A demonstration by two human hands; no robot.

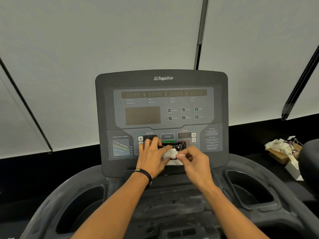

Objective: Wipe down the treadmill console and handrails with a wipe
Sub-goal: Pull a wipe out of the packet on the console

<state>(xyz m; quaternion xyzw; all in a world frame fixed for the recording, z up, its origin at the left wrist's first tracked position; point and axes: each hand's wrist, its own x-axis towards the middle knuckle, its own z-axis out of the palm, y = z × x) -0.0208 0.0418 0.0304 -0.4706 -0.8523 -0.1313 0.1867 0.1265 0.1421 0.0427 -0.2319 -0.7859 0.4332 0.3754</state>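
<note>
The left hand (151, 153), a black band at its wrist, presses its fingers down on a glossy black wipe packet (174, 145) lying against the lower edge of the dark grey treadmill console (162, 104). The right hand (195, 161) pinches a white moist wipe (170, 155) between thumb and forefinger at the packet's opening. Recessed black cup holders (248, 188) flank the console. Crumpled pale cloth (283, 149) lies at far right.
</note>
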